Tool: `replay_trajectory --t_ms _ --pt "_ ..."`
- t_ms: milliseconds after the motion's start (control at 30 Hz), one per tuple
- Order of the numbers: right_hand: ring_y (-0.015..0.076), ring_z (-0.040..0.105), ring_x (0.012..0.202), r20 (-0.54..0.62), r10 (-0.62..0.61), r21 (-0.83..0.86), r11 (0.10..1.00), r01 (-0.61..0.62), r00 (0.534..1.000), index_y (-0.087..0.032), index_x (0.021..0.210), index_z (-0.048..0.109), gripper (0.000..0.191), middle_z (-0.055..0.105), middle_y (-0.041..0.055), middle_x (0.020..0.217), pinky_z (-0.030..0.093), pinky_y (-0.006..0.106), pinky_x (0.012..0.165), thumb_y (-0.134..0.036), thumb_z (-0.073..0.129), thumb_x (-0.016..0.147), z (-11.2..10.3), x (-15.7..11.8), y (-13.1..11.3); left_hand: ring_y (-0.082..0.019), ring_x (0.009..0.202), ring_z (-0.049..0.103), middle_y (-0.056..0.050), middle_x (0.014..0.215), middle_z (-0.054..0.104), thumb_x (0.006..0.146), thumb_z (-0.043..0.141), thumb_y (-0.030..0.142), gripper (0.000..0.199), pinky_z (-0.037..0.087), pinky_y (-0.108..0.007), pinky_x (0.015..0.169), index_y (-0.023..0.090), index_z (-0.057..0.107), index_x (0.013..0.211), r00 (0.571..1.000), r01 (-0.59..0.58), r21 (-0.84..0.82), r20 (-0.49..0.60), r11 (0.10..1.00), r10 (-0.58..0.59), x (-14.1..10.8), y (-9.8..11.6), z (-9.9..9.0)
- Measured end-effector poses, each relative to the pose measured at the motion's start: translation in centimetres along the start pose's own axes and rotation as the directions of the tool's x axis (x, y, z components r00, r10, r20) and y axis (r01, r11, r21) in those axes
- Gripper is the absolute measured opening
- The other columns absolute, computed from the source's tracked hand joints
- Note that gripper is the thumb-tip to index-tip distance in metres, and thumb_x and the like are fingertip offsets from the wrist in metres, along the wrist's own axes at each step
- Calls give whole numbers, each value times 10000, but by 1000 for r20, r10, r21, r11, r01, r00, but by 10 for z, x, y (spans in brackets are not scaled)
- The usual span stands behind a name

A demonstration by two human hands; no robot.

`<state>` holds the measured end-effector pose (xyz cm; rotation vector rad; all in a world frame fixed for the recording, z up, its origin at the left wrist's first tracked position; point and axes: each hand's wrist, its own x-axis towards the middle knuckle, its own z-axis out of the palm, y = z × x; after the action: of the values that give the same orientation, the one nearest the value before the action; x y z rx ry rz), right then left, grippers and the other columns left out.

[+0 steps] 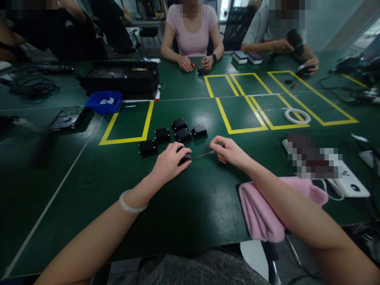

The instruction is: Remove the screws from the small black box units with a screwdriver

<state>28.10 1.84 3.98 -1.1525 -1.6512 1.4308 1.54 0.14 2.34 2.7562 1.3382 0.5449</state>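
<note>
My left hand point(170, 161) is closed around a small black box point(185, 157) and keeps it on the green table. Pinched in the fingers of my right hand point(227, 150) is a thin screwdriver point(204, 154). Its metal shaft points left, with the tip at the right side of the held box; whether it touches a screw is too small to tell. Just beyond my left hand lie several similar black boxes point(162, 135) with small silvery points at their sides.
A pink towel point(263, 211) lies under my right forearm, near a white power bank point(353, 184). Farther off are a tape roll point(297, 116), a blue tray point(104, 102), a hard drive point(67, 118) and a black bin point(118, 79). Co-workers sit across the table point(208, 221).
</note>
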Motion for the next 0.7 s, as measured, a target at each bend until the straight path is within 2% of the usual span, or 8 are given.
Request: replay_trajectory --t_ms 200,400,600,700 --pt "70 387 385 3 -38 33 999 38 999 -205 923 512 192 430 -128 472 273 189 414 -329 654 883 -1 2 1 -309 1148 616 -139 1240 602 979 605 316 284 599 -441 863 203 618 1239 1000 -1 -7 4 1000 1 0 1 -1" --pt "79 383 359 2 -3 -8 1000 3 1000 -210 902 505 191 411 -126 418 301 200 417 -382 570 950 0 1 2 -309 1149 616 -140 1244 603 976 624 316 286 597 -428 848 199 619 1237 1000 -2 4 -2 1000 2 0 0 0" --pt "65 382 383 7 -39 51 998 39 999 -201 935 513 205 428 -136 483 268 192 415 -315 666 862 -1 2 2 -304 1156 612 -130 1249 594 979 618 318 281 592 -430 860 215 612 1240 1000 1 -2 4 1000 -1 0 0 0" --pt "66 387 385 -1 -29 43 999 29 1000 -199 926 514 196 429 -132 476 274 191 417 -320 659 871 -1 2 1 -303 1149 608 -135 1248 594 976 628 311 288 589 -426 857 201 611 1242 1000 -4 -5 2 1000 4 0 0 0"
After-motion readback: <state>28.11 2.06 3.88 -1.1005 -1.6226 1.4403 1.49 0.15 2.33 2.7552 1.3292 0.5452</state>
